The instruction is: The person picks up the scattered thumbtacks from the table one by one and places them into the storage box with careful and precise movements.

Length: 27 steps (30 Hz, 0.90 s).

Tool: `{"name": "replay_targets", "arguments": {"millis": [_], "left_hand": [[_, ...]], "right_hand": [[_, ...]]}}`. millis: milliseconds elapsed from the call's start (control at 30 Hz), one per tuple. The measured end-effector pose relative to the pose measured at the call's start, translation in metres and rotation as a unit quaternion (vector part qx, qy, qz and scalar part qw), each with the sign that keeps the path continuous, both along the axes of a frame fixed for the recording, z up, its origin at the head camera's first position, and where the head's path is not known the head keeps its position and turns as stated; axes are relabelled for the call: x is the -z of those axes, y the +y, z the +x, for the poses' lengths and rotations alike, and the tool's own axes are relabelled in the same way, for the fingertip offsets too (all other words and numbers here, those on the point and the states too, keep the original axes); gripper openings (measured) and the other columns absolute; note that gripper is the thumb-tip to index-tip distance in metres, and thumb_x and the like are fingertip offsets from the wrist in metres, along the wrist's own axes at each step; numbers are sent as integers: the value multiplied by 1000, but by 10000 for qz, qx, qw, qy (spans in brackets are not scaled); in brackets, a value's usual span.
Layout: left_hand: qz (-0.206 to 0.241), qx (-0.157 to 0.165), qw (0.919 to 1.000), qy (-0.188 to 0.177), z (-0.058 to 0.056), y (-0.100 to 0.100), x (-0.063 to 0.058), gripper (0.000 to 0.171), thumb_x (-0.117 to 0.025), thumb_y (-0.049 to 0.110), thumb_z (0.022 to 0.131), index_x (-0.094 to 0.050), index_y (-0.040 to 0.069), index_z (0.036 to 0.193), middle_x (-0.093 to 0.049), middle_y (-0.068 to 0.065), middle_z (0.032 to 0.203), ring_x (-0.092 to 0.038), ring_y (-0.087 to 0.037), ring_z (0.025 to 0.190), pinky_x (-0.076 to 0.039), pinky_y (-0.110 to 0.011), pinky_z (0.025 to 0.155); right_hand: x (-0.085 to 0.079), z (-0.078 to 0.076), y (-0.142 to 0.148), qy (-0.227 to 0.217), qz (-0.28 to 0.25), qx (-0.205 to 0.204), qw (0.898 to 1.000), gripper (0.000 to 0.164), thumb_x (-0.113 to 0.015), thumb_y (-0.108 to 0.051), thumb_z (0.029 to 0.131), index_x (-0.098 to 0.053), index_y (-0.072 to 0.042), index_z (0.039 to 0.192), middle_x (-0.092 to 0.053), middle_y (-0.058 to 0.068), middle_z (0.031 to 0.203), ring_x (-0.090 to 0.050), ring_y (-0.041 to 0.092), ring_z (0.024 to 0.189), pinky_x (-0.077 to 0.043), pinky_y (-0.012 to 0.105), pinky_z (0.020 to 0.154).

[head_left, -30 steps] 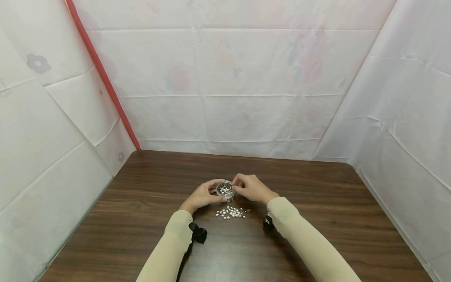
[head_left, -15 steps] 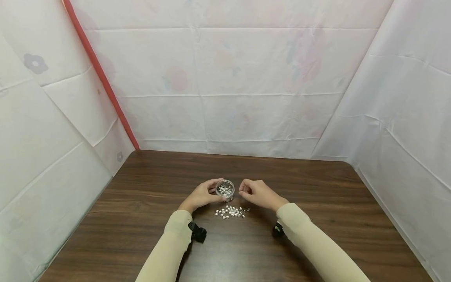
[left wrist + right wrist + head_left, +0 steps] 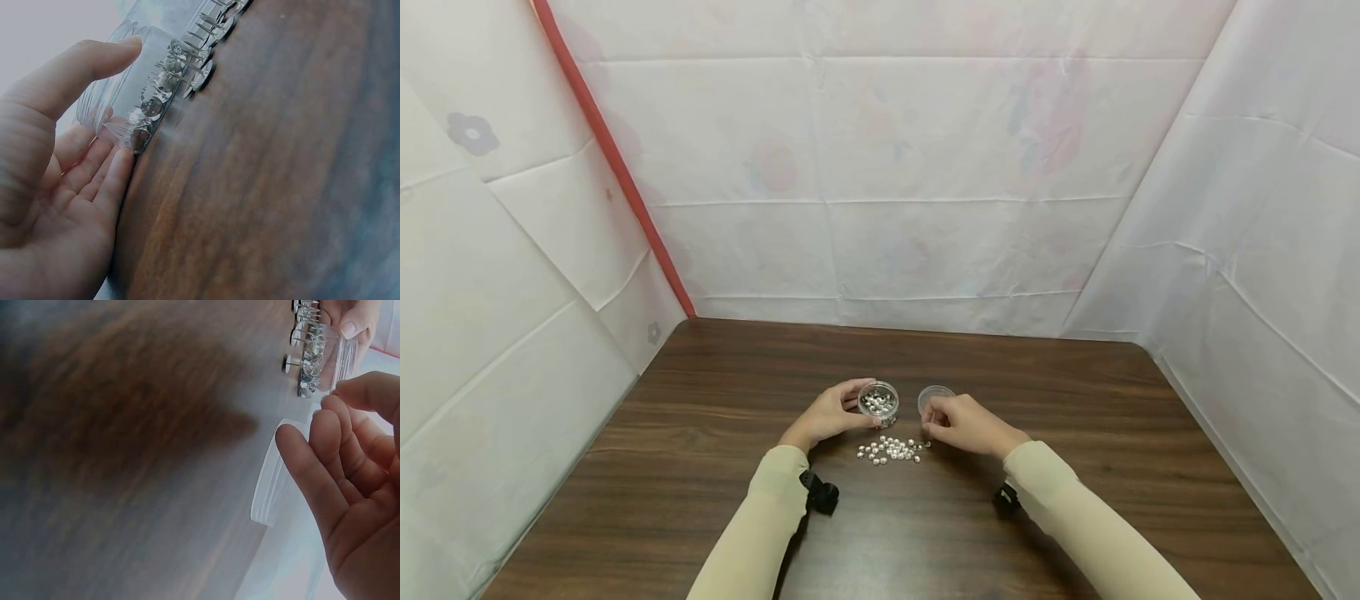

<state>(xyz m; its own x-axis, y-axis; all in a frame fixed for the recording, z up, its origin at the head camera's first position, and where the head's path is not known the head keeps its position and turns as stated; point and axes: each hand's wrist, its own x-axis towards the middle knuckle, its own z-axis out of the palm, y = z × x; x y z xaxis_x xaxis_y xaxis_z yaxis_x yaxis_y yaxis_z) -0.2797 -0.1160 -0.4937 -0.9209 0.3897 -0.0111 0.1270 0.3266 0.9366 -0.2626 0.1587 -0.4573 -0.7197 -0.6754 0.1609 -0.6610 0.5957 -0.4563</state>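
A clear round jar (image 3: 878, 403) holding silver thumbtacks stands on the table, and my left hand (image 3: 831, 414) grips its side, thumb in front and fingers behind. The left wrist view shows tacks inside the jar wall (image 3: 150, 103). Loose thumbtacks (image 3: 895, 451) lie spread just in front of the jar, several with points up. To the right my right hand (image 3: 966, 423) hovers with loosely curled fingers, and no object shows between them. It overlaps the clear lid (image 3: 934, 396), which lies flat on the table behind it.
The dark wood table (image 3: 737, 367) carries all of this. White patterned cloth (image 3: 880, 167) hangs behind it and on both sides, with a red strip (image 3: 617, 158) at the left corner. Black wrist cameras (image 3: 822, 493) sit under the sleeves.
My right hand has drawn away from the jar's mouth, to the right and toward me, bringing the lid into sight. My left hand stays on the jar.
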Motion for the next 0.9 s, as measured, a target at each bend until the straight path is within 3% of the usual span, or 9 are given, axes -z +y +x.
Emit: {"name": "replay_targets", "arguments": {"millis": [567, 900], "left_hand": [[27, -10, 10000, -12, 0, 0, 2, 75, -82, 28, 71, -46, 25, 136, -51, -2, 131, -47, -18, 118, -43, -48, 99], [16, 286, 9995, -112, 13, 0, -23, 77, -78, 22, 76, -39, 13, 142, -44, -14, 139, -41, -28, 124, -41, -50, 101]], "right_hand": [[1, 12, 0, -236, 411, -15, 9989, 5, -67, -18, 85, -64, -17, 88, -57, -12, 68, -51, 1, 59, -49, 22, 54], [1, 15, -1, -18, 592, -33, 9982, 6, -69, -19, 85, -63, -18, 86, -58, -11, 69, -51, 0, 60, -50, 25, 57]]}}
